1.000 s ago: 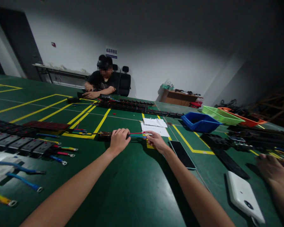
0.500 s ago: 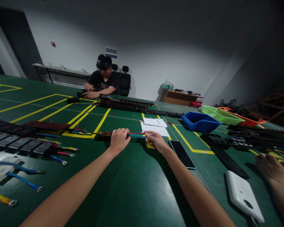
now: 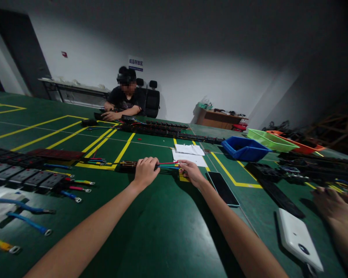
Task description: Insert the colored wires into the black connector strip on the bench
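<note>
Lying at the far left, a row of sockets [image 3: 31,178] is shown on the green table [image 3: 146,235]; in front of it, leads [image 3: 34,226] tipped with metal rings are spread. Just behind the row, a red panel [image 3: 56,154] is laid flat. Across the table, a co-worker [image 3: 124,101] is seated, both hands being placed close to dark parts. At centre, a thin dark bar [image 3: 126,166] lined with brass is clasped by the left hand [image 3: 146,171]; the fingers are curled over its top, and the underside of the grip is hidden. On the right of this hand, red and blue wires [image 3: 168,166] are exposed along the bar; near their ends they are pinched by the right hand [image 3: 191,173]. Paper [image 3: 190,159] is placed just beyond. Farther right, a phone [image 3: 223,189], a blue bin [image 3: 246,152], a green basket [image 3: 274,143] and a white device [image 3: 297,233] are set out; at the edge, another person's hand [image 3: 335,206] is seen, its grip unclear.
</note>
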### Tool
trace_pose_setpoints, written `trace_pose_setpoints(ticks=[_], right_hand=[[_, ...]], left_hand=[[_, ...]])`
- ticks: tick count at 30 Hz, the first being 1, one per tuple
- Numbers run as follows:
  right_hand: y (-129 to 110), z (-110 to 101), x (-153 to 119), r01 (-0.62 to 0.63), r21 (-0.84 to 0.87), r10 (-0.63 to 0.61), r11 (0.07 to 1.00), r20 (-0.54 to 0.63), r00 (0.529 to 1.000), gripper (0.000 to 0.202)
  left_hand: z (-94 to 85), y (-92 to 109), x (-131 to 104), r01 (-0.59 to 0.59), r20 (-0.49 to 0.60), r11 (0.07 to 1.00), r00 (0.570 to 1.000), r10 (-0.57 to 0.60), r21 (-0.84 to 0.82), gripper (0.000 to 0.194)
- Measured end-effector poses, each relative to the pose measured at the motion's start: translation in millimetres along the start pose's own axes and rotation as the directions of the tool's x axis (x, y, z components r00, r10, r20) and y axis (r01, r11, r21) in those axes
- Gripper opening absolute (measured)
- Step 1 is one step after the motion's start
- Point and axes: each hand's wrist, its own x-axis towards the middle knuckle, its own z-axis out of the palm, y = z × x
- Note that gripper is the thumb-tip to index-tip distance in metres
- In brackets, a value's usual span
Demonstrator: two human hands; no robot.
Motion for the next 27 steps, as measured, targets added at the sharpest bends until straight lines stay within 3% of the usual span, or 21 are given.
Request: trace_pose_setpoints(ticks=[15, 27], right_hand=[[-4.8, 2.4, -8.5, -0.018, 0.056, 0.016, 0.998, 0.05, 0.999, 0.037], [-4.2, 4.3, -6.5, 0.005, -0.043, -0.002, 0.999, 0.069, 0.998, 0.041]], left_hand=[[1.3, -4.2, -2.4, 0.033, 0.005, 0.999, 0.999, -0.033, -0.036, 0.009], [-4.6, -1.8, -1.3, 0.052, 0.013, 0.998, 0.999, -0.051, -0.043, 0.006]])
